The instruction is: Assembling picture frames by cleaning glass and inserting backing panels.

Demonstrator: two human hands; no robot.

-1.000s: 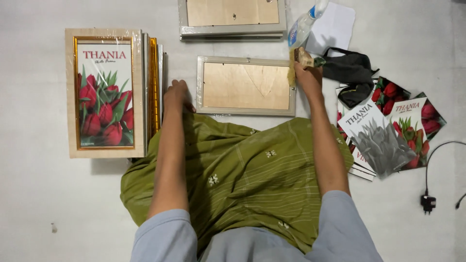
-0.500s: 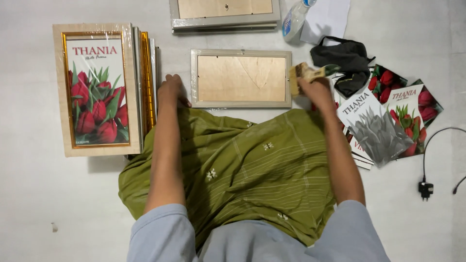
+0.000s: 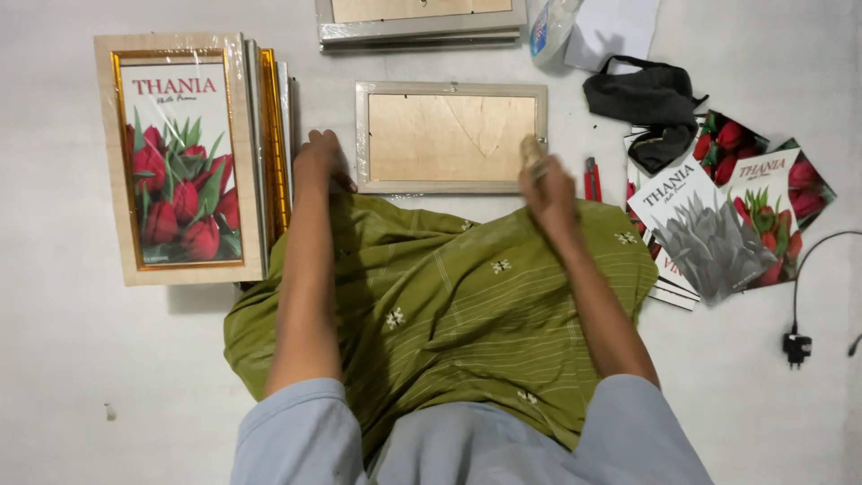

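Looking L to R: stack of frames [image 3: 184, 157] lies at far L on the floor [image 3: 81, 377], top one showing a red tulip print w/ gold border, wrapped in clear film. Just R of it, L hand [image 3: 316, 163] rests at the bottom-L corner of the face-down frame [image 3: 452, 136], fingers curled, touching the edge; can't tell if it grips. It sits in the same spot as 1 s ago.

What changed: R hand [image 3: 546, 184] was up at the frame's top-R corner, now it's down at the bottom-R edge, clenched on a small tan object [image 3: 532, 150], prob. a tape roll or block, too blurred to say. So the hand has worked along the R side of the backing board; frame itself hasn't shifted much, sits right in front of the green lap cloth [image 3: 449, 305].

Around: second face-down frame [image 3: 420, 20] above, red cutter [image 3: 592, 180] just R of the hand, black cloth [image 3: 648, 99], tulip prints [image 3: 718, 216] fanned at R, plug and cable [image 3: 795, 341] far R. Nothing blocks the frame; cutter is close to the R wrist.
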